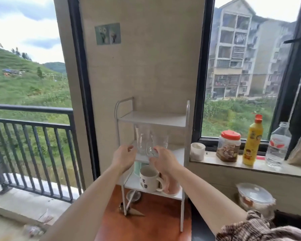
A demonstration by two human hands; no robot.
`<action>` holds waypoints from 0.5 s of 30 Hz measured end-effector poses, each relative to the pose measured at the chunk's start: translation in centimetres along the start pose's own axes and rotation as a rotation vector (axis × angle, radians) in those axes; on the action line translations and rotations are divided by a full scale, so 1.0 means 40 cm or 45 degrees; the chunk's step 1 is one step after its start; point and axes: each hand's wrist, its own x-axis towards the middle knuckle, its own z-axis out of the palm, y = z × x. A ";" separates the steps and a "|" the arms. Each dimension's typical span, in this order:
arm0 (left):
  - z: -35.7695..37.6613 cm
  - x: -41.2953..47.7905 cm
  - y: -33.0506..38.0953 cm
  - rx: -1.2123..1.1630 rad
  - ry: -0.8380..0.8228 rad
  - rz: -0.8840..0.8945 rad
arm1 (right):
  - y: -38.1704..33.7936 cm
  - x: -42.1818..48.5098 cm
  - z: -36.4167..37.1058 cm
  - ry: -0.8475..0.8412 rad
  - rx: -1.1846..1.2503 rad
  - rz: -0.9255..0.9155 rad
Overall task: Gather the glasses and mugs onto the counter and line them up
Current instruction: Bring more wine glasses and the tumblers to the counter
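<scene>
A white three-tier rack (153,119) stands on a reddish-brown surface (146,221) against the wall. On its middle shelf are two clear glasses: a taller one (142,138) on the left and a shorter one (161,141) on the right. My left hand (124,156) is at the left side of the taller glass with fingers apart. My right hand (163,160) wraps the base of the shorter glass. On the bottom shelf stand a white mug (149,180) with dark print, a pale green cup (137,168) behind it, and a pink cup (172,185) partly hidden by my right wrist.
A windowsill (250,166) to the right holds a small white cup (197,151), a red-lidded jar (228,146), a yellow bottle (253,141) and a clear water bottle (278,145). A lidded container (255,197) sits below. A balcony railing (33,129) runs on the left.
</scene>
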 end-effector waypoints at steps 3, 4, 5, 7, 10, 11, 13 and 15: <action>0.001 0.092 -0.023 -0.121 -0.057 -0.020 | -0.007 0.071 0.047 -0.001 0.179 0.158; 0.002 0.114 -0.027 -0.181 -0.092 -0.030 | -0.007 0.090 0.060 -0.001 0.233 0.198; 0.005 0.137 -0.032 -0.254 -0.118 -0.038 | -0.005 0.105 0.071 0.002 0.280 0.233; 0.013 0.175 -0.040 -0.356 -0.137 -0.061 | -0.001 0.129 0.092 0.017 0.364 0.285; 0.028 0.217 -0.045 -0.436 -0.192 -0.078 | 0.003 0.149 0.119 0.046 0.474 0.332; 0.033 0.227 -0.045 -0.470 -0.204 -0.082 | 0.003 0.153 0.125 0.056 0.508 0.345; 0.042 0.242 -0.044 -0.504 -0.229 -0.067 | 0.001 0.163 0.132 0.090 0.569 0.373; 0.051 0.253 -0.038 -0.531 -0.269 -0.055 | -0.002 0.168 0.132 0.129 0.632 0.404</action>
